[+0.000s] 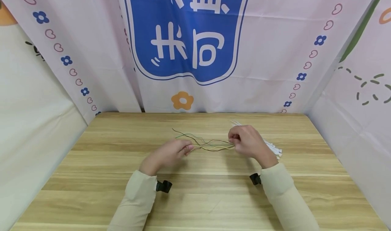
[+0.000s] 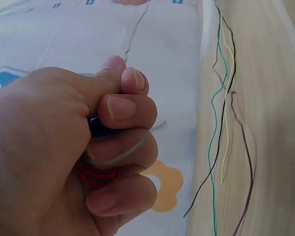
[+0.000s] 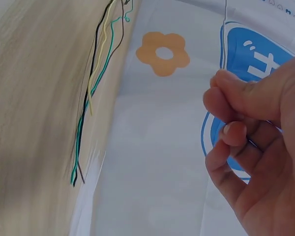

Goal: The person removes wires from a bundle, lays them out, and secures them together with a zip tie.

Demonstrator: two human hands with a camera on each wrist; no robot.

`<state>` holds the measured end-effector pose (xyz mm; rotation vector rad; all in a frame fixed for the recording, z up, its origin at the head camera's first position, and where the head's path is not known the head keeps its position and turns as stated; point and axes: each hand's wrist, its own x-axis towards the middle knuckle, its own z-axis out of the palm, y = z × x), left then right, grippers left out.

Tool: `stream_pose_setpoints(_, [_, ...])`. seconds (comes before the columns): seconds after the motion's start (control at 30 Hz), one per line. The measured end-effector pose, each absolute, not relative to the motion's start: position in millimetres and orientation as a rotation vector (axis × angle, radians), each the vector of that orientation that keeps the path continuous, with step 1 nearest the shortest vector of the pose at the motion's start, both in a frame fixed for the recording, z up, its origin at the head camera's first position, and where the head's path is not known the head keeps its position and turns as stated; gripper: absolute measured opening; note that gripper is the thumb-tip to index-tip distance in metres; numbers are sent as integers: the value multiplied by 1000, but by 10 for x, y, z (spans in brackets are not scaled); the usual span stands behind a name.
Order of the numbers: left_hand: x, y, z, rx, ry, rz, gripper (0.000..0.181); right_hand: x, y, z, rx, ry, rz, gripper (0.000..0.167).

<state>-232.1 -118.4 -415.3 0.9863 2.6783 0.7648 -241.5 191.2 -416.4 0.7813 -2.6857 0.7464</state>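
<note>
Thin coloured wires (image 1: 213, 150) stretch across the table between the two hands. My left hand (image 1: 168, 153) pinches a thin grey wire (image 2: 136, 24) between thumb and index finger. Its other fingers curl around red wire (image 2: 96, 178) and a pale green strand. With thumb and index finger my right hand (image 1: 248, 141) pinches a pale thin wire (image 3: 225, 29); its other fingers are bent. Black, green, yellow and brown wires lie loosely on the wood, seen in both wrist views, such as the brown wire (image 2: 249, 147) and the black wire (image 3: 94, 59).
A bundle of white cable ties (image 1: 276, 151) lies behind the right hand, partly hidden by it. The wooden table (image 1: 198, 197) ends at a printed cloth backdrop (image 1: 213, 98), with cloth on both sides. Black straps with small cameras are on both wrists.
</note>
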Motion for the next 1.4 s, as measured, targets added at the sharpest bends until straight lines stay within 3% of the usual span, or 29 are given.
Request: stream_pose_setpoints(1.4, [-2402,-1552,-4150,893,2853,646,42,-2505,2150,-4172,669,-2736,700,14])
